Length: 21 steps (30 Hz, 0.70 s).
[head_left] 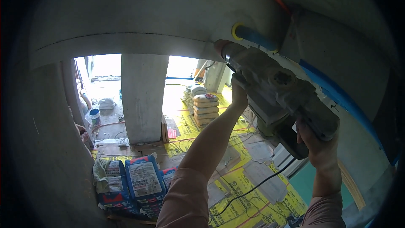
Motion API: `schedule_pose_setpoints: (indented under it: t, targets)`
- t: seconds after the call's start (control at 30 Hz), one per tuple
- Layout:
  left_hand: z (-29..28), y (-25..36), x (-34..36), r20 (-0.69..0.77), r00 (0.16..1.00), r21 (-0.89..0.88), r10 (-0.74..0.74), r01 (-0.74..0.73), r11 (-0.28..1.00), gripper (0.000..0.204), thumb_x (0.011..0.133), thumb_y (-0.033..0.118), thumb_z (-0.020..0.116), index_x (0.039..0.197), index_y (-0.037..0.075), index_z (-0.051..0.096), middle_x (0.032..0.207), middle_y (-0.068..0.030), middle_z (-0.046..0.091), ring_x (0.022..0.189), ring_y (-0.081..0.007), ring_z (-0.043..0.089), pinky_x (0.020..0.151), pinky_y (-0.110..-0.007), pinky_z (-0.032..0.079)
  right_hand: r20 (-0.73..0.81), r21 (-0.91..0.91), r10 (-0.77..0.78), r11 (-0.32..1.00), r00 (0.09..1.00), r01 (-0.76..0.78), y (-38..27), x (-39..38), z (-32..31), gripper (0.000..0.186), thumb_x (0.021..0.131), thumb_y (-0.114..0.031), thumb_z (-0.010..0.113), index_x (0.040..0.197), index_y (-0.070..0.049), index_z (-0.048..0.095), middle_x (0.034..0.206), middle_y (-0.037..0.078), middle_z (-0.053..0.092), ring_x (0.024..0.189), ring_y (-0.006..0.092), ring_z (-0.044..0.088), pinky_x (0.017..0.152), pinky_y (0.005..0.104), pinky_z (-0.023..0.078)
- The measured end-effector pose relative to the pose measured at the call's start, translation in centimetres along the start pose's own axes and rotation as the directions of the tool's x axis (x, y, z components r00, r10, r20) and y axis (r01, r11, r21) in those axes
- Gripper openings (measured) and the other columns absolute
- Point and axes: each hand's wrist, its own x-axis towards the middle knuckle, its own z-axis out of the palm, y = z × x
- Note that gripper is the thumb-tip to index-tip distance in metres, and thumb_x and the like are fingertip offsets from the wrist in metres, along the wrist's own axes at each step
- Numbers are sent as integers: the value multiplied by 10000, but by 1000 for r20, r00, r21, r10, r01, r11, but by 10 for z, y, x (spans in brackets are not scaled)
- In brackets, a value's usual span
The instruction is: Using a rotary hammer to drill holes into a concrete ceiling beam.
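Sleeves (185,200): pinkish, at the lower edge, with bare forearms (219,141) reaching up.
Drill (278,80): bulky, dusty and greyish, held up right of centre, nose pointing up and left at the wall (126,17), near the right end of a dark line (122,33); cannot tell if touching at the tip.
Right hand (318,141): wrapped around the rear handle.
Left hand (239,90): gripping near the front, partly hidden behind the body.
Cord (253,190): black, curving below the drill.
Pipe (257,38): blue, yellow-collared, just above the drill.
Floor: partly covered with yellow sheeting (244,181).
Bags (144,179): blue, standing at lower left.
Sacks (206,112): stacked beyond the opening.
Bucket (95,117): farther left.
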Motion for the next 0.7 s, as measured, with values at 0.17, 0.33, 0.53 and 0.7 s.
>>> schedule_pose_setpoints:
  t: [0.17, 0.33, 0.53, 0.7]
  targets:
    - [29, 33, -10, 11, 980, 641, 199, -159, 750, 268, 865, 135, 618, 1089, -13, 608, 1043, -137, 677, 957, -191, 625, 782, -324, 487, 47, 25, 50, 998, 998, -51, -10, 0, -3, 523, 854, 24, 670, 1253, 79, 337, 868, 118, 632, 630, 122, 637, 551, 239, 505]
    - [50, 66, -19, 48, 949, 616, 310, -273, 739, 225, 817, 143, 665, 993, 4, 641, 922, -186, 701, 879, -300, 680, 747, -365, 509, 36, 138, 156, 978, 987, -159, -16, 6, -5, 464, 868, 36, 644, 1236, 68, 363, 843, 108, 635, 595, 119, 607, 521, 239, 478]
    - [50, 65, -19, 142, 889, 720, 435, -395, 571, 236, 783, 158, 699, 954, 3, 652, 898, -207, 696, 888, -344, 686, 722, -380, 515, 48, 114, 133, 984, 990, -138, -9, 7, -4, 427, 869, 37, 643, 1207, 64, 383, 824, 110, 636, 575, 123, 589, 505, 248, 465]
    - [36, 56, -8, 93, 977, 633, 189, -205, 747, 230, 783, 130, 698, 967, -1, 652, 897, -186, 702, 875, -305, 686, 745, -359, 512, 56, 82, 51, 995, 997, -55, -6, 5, -1, 431, 870, 21, 657, 1192, 61, 373, 837, 122, 636, 596, 121, 609, 511, 245, 476]
